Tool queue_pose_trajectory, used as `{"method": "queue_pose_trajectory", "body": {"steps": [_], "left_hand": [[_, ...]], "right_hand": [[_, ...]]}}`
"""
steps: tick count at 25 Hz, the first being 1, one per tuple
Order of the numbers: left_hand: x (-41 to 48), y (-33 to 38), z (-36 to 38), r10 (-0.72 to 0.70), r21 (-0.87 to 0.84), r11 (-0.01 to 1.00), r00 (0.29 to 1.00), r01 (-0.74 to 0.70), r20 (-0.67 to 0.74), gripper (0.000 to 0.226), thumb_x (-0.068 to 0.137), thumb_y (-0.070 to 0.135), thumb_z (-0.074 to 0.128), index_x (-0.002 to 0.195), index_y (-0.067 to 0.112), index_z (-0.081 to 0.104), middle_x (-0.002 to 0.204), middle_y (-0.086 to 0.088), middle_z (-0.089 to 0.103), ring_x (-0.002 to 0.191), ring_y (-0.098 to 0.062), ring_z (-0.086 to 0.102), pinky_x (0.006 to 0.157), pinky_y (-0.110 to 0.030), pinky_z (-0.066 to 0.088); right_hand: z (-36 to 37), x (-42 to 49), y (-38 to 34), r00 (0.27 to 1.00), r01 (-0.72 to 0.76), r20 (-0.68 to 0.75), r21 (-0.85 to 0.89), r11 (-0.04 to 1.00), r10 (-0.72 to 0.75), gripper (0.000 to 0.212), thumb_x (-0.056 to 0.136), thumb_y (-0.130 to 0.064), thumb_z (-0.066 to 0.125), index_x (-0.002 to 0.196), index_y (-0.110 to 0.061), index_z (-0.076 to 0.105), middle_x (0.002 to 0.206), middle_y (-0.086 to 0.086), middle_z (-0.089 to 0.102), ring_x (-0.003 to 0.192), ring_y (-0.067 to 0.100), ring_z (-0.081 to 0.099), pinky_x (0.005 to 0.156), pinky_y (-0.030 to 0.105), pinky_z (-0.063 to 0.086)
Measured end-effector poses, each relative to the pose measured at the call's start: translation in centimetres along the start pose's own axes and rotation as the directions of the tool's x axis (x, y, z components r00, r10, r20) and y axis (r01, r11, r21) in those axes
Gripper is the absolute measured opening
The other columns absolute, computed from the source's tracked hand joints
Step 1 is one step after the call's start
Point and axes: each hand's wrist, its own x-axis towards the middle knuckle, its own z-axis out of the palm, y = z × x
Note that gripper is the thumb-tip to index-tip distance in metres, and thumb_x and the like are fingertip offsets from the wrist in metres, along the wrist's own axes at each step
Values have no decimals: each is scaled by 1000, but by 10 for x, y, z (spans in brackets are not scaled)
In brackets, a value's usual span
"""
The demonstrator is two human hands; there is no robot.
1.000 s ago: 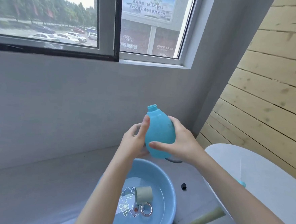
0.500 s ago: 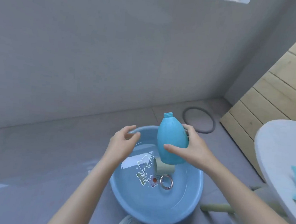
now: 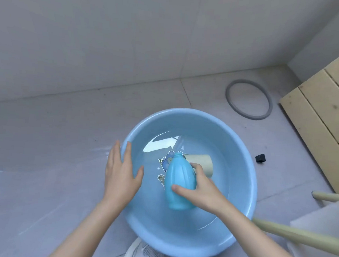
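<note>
Uncapped blue bottle (image 3: 180,181), ribbed, now lowered into the basin (image 3: 249,154); right hand (image 3: 202,189) grips it, left hand (image 3: 121,173) flat, released, off the bottle.

Beige cup (image 3: 202,161) half behind blue bottle (image 3: 178,181) (white shoe (image 3: 143,255) cut off below)

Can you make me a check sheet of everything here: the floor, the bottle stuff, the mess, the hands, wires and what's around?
Surface: grey tiled floor.
Job's things: blue bottle, uncapped, tilted over the blue basin, which holds water and a beige cup lying on its side.
Clutter: grey ring and small black block on the floor.
Hands: right hand grips the bottle; left hand open, fingers straight, at the basin's left rim.
Cables: nothing seen.
Surroundings: grey wall, wooden planks, beige wooden legs, white shoe.
</note>
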Motion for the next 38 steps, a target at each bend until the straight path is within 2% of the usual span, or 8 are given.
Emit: {"method": "queue_pose_trajectory", "body": {"steps": [3,5,7,9,13,25,29,38], "left_hand": [[0,-12,16,33,78,996,999,-33,-1,80,90,24,59,151,6,12,159,-15,1,145,-34,9,113,-45,24],[-1,-15,22,35,123,992,999,-33,-11,79,89,24,60,151,4,14,159,-14,4,142,-36,19,103,-50,37],[-2,-14,24,-2,151,989,1000,5,-19,77,89,25,60,151,5,18,160,-11,8,134,-36,31,86,-50,47],[-3,-13,25,-10,169,986,999,16,-33,75,88,25,60,150,6,22,159,-9,12,125,-37,38,73,-49,50],[-3,-15,27,-4,185,983,999,13,-50,75,85,24,63,148,6,27,157,-11,19,115,-38,44,63,-47,50],[-3,-17,30,4,199,980,997,11,-73,76,83,22,65,147,6,29,156,-13,23,110,-38,46,59,-45,50],[-4,-17,31,10,206,979,996,9,-90,76,83,21,65,148,6,28,155,-12,23,111,-39,47,59,-44,50],[-3,-18,33,10,228,974,995,14,-104,76,82,21,65,147,7,29,156,-12,23,110,-39,47,59,-44,50]], "right_hand": [[28,14,15,999,-19,29,-10,1000,19,86,78,-48,71,144,-27,21,124,-4,50,113,16,47,87,27,46],[41,23,22,998,-52,25,5,999,52,87,77,-51,70,145,-28,20,127,-1,51,117,19,49,95,33,46],[50,30,27,996,-84,14,23,996,83,90,77,-54,69,146,-29,18,129,1,51,118,21,50,97,36,45],[56,33,30,996,-94,-10,10,996,94,92,76,-55,68,147,-29,16,130,3,51,119,23,50,97,36,45],[65,36,34,994,-108,-35,-40,993,107,95,77,-55,68,149,-24,13,136,5,47,125,25,45,98,33,41],[74,48,25,982,-179,-77,-114,977,171,95,77,-58,66,148,-20,16,133,13,49,126,31,44,96,36,41],[75,49,24,976,-199,-110,-88,976,189,92,75,-58,68,144,-19,22,133,12,51,125,31,46,98,37,41],[75,48,20,973,-195,-135,-54,979,186,93,75,-56,71,144,-16,23,132,13,51,124,31,47,96,35,41]]}}
